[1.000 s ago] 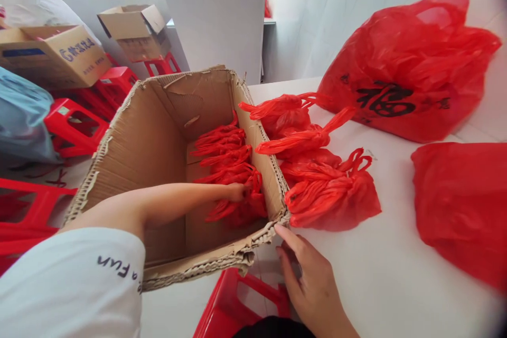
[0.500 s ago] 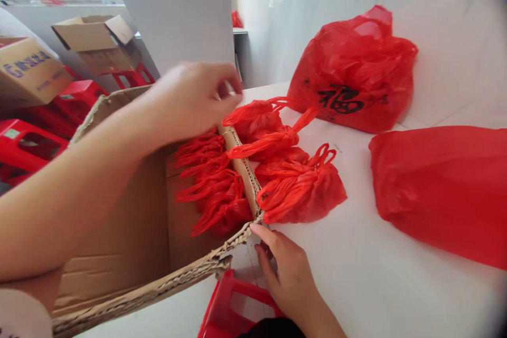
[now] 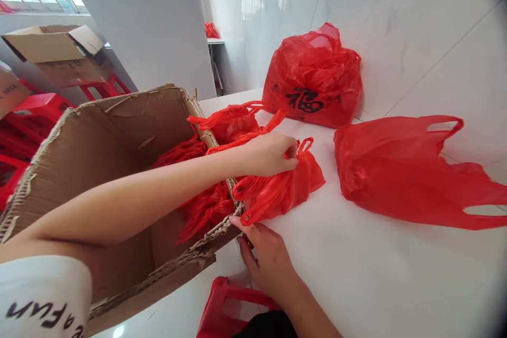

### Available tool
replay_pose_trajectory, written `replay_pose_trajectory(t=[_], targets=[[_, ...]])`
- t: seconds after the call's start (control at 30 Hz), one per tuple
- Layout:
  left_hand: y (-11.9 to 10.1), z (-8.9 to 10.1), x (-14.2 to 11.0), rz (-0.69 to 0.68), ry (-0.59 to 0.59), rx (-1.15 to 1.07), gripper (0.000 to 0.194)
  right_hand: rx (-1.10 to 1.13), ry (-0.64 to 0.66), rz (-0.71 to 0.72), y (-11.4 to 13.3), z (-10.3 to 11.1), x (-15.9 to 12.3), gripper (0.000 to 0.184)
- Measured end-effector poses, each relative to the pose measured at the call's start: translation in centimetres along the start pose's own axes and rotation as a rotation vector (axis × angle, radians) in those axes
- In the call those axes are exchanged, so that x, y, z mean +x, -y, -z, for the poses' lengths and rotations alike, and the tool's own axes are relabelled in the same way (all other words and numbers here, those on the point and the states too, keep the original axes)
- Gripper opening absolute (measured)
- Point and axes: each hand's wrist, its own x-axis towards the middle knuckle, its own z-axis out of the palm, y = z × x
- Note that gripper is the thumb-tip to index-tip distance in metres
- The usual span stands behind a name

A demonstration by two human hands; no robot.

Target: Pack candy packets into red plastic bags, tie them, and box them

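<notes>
Left hand [image 3: 271, 156]: partly closed, fingers curled over small red plastic bags [image 3: 295, 187] on white table [image 3: 356, 274], beside box; grip unclear. Right hand [image 3: 265, 256]: partly open, fingertip touching near corner of brown cardboard box [image 3: 99, 132]. More red bags [image 3: 214, 211] inside box. 2 larger red plastic bags [image 3: 312, 76] beyond, 1 with black character.

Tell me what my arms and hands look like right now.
Your left hand and right hand are bare, with no gloves, rings or watch to be seen. A loose white short sleeve with dark lettering, partly reading "Fun", covers your upper left arm. No sleeve shows on your right arm.
</notes>
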Motion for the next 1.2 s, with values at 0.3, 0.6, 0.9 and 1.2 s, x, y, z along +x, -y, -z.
replay_pose_trajectory(t=[0.3,0.6,0.9,1.2], targets=[[-0.5,-4.3,1.0,0.094,0.067,-0.005,0.048,0.007,-0.023,0.035,-0.4,-0.4,-0.3,0.046],[3.5,7.2,-6.5,0.095,0.159,-0.937,0.038,0.08,0.003,0.004,-0.3,-0.1,-0.3,0.046],[15.5,3.1,-15.7,0.939,0.325,-1.165,0.045,0.123,0.015,0.001,-0.4,-0.1,-0.3,0.048],[15.2,-14.8,-15.0,0.905,0.707,-1.101,0.026,0.145,0.031,-0.027,-0.6,-0.1,-0.2,0.048]])
